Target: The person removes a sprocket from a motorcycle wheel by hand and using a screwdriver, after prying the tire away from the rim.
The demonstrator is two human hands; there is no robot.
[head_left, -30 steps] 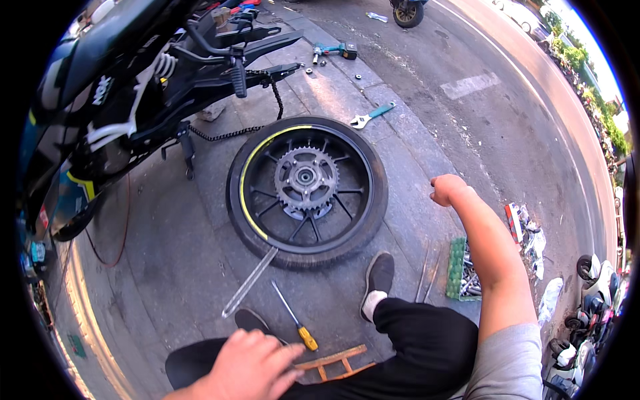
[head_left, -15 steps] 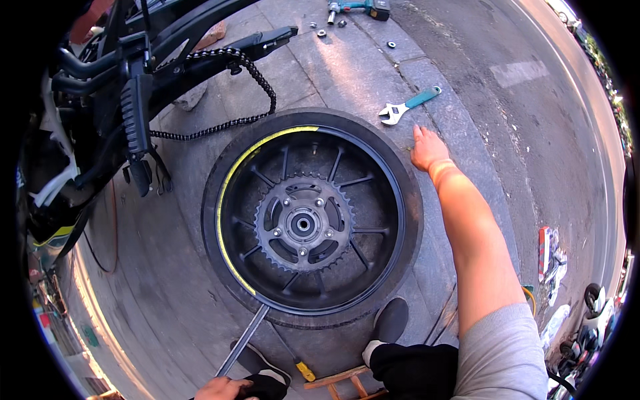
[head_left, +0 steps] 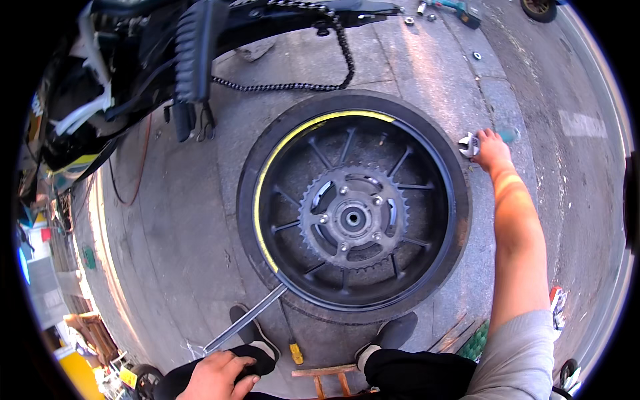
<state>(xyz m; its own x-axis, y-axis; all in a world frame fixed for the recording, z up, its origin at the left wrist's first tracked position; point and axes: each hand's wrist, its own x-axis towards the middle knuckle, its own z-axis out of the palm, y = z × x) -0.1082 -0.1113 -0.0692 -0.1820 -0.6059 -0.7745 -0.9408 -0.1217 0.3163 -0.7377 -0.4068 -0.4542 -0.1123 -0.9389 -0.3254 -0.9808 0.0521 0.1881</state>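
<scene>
My right hand [head_left: 492, 152] is closed around an adjustable wrench [head_left: 469, 145] on the paving, right of the wheel; the jaw sticks out at one side and the teal handle at the other. A motorcycle wheel with a black tyre [head_left: 247, 200] lies flat before me, its sprocket [head_left: 311, 221] facing up. A long metal bar [head_left: 245, 320] leans from the near left tyre edge toward my knee. My left hand [head_left: 217, 377] lies on that knee beside the bar's near end, thumb and fingers apart, with nothing visible in it.
A yellow-handled screwdriver [head_left: 296, 353] points at the tyre, near a wooden stool [head_left: 324, 371]. My shoes flank it. At upper left stand motorcycle parts [head_left: 193, 60] with a hanging chain [head_left: 283, 87]. A cordless power tool [head_left: 460, 11] and nuts [head_left: 477, 56] lie at the far right.
My right hand has reached from beside the wrench onto it and closed around it. My view has shifted, so the wheel appears further right. My left hand shows more fully on the knee.
</scene>
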